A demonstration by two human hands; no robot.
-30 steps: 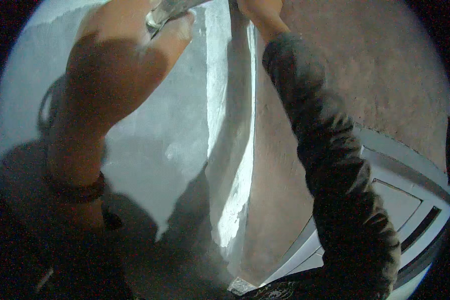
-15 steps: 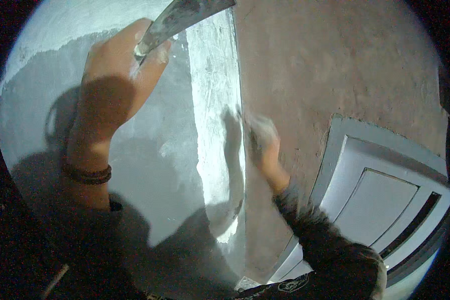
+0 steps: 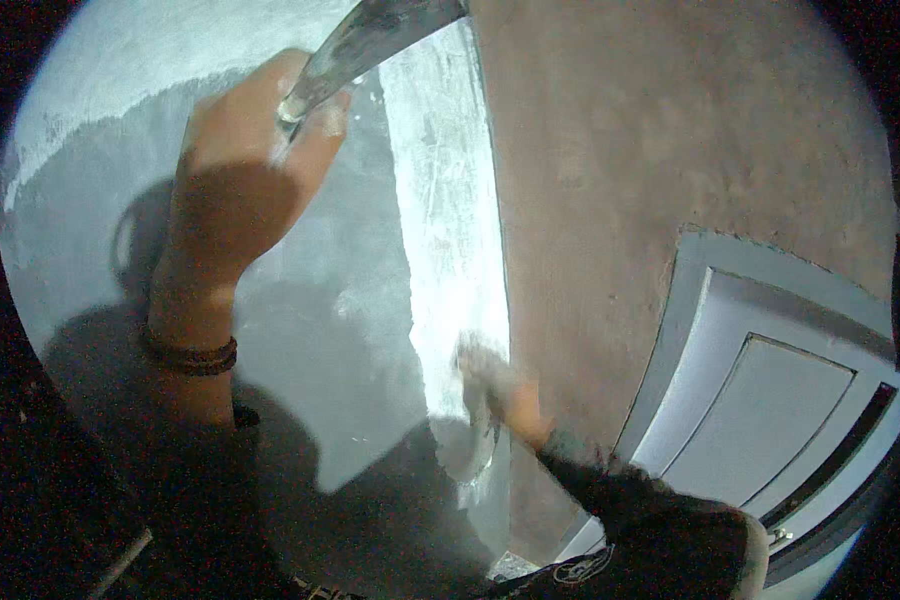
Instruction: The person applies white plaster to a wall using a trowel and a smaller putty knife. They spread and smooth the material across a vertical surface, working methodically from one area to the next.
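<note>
My left hand [image 3: 245, 170], raised at the upper left, is closed round a metal putty knife [image 3: 380, 42]. Its blade widens toward the upper right, while the handle is hidden in my fist. White smears mark the fingers. Lower and to the right, my right hand [image 3: 510, 390] is at a bright white strip of filler [image 3: 448, 210], which runs down the wall's edge. Motion blurs that hand, so I cannot make out its fingers or anything in them. Grey wall [image 3: 310, 330] spreads to the left of the strip.
A brown, rough wall [image 3: 690, 120] meets the strip along its right edge. Lower right, a pale panelled door [image 3: 770, 400] stands within a grey frame [image 3: 660, 350]. Shadows of my arms fall on the grey wall. A thin stick-like thing [image 3: 125, 560] shows at the dark lower left.
My right hand has moved down and slightly left, from the wall's edge beside the strip onto the strip's lower part. The left hand keeps the putty knife; the whole view has shifted slightly.
</note>
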